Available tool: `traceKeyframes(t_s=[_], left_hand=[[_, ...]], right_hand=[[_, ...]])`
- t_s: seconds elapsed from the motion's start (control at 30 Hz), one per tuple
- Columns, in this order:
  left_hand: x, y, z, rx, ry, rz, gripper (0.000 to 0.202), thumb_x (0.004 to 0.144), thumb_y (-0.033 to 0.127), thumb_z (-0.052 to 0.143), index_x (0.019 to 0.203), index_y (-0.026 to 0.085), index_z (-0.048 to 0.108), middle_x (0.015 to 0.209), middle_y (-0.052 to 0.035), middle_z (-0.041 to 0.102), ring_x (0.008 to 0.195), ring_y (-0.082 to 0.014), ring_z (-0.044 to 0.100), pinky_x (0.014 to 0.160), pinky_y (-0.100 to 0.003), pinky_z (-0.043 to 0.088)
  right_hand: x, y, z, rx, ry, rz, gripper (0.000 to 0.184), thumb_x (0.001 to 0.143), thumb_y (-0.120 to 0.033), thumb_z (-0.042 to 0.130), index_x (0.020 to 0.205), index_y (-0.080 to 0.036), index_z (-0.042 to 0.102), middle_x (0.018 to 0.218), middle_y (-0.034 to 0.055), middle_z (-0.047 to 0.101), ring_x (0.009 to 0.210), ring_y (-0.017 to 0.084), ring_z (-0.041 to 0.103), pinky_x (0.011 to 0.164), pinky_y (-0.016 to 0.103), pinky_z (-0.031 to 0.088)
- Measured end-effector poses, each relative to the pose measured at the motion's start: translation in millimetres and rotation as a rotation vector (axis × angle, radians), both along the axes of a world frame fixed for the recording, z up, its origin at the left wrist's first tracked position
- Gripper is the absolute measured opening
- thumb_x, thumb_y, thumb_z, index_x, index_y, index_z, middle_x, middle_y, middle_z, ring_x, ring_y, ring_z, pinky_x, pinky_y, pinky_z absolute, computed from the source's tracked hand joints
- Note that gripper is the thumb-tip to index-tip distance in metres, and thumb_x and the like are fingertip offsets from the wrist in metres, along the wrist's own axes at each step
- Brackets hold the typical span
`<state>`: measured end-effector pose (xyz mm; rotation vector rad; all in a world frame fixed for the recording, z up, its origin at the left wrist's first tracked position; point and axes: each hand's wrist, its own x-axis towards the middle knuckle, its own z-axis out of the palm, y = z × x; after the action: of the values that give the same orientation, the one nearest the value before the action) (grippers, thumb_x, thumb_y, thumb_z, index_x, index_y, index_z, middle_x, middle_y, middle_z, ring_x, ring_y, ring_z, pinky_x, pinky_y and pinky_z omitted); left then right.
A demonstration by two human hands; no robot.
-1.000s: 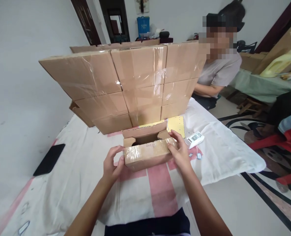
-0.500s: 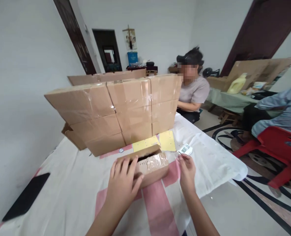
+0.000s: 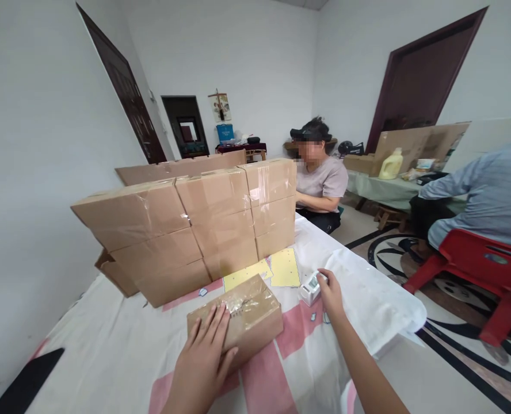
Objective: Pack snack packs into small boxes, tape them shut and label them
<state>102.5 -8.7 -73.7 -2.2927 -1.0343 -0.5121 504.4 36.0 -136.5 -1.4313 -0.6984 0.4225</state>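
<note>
A small brown cardboard box point(image 3: 258, 313) lies on the cloth-covered table in front of me, its top flap down and shiny clear tape across it. My left hand point(image 3: 210, 339) rests flat on the box's near left part, fingers stretched out. To the right of the box, my right hand point(image 3: 331, 290) has its fingers around the right end of a small white tape dispenser point(image 3: 311, 292). The dispenser stands on the cloth; its roll is partly covered by my fingers.
Behind the box stands a wall of stacked, taped cardboard boxes point(image 3: 186, 230). A black flat object point(image 3: 35, 379) lies at the table's left edge. Across the table a person point(image 3: 320, 178) sits; another person point(image 3: 488, 190) sits on a red chair point(image 3: 480, 270) to the right.
The small box's raised flap has come down, and the box sits turned, with my left hand flat on top. My right hand has gone from a pinch beside the box to the tape dispenser.
</note>
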Motion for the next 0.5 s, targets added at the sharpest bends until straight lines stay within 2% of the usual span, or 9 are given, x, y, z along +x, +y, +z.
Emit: traceKeyframes(t_s=[0.23, 0.37, 0.5], left_hand=[[8, 4, -8.1, -0.206, -0.032, 0.100, 0.069, 0.081, 0.033, 0.061, 0.149, 0.026, 0.053, 0.154, -0.0059, 0.055, 0.140, -0.0377, 0.052, 0.108, -0.058, 0.044], [13, 3, -4.5, -0.260, -0.084, 0.130, 0.065, 0.085, 0.035, 0.059, 0.149, 0.027, 0.053, 0.156, -0.0061, 0.052, 0.142, -0.0370, 0.050, 0.114, -0.058, 0.040], [0, 17, 4.0, -0.298, -0.091, 0.143, 0.064, 0.088, 0.042, 0.057, 0.150, 0.025, 0.052, 0.157, -0.0056, 0.051, 0.144, -0.0351, 0.048, 0.116, -0.056, 0.039]], right_hand=[[0, -6, -9.5, -0.047, -0.120, 0.017, 0.043, 0.077, -0.049, 0.063, 0.109, -0.020, 0.066, 0.110, 0.0105, 0.072, 0.103, 0.032, 0.064, 0.093, 0.043, 0.048], [-1, -4, -12.0, -0.063, -0.145, 0.012, 0.043, 0.081, -0.049, 0.060, 0.112, -0.020, 0.065, 0.111, 0.0111, 0.072, 0.102, 0.032, 0.065, 0.092, 0.043, 0.050], [-2, -4, -13.3, -0.062, -0.155, 0.006, 0.042, 0.081, -0.048, 0.060, 0.112, -0.021, 0.064, 0.113, 0.0108, 0.072, 0.103, 0.031, 0.066, 0.092, 0.043, 0.050]])
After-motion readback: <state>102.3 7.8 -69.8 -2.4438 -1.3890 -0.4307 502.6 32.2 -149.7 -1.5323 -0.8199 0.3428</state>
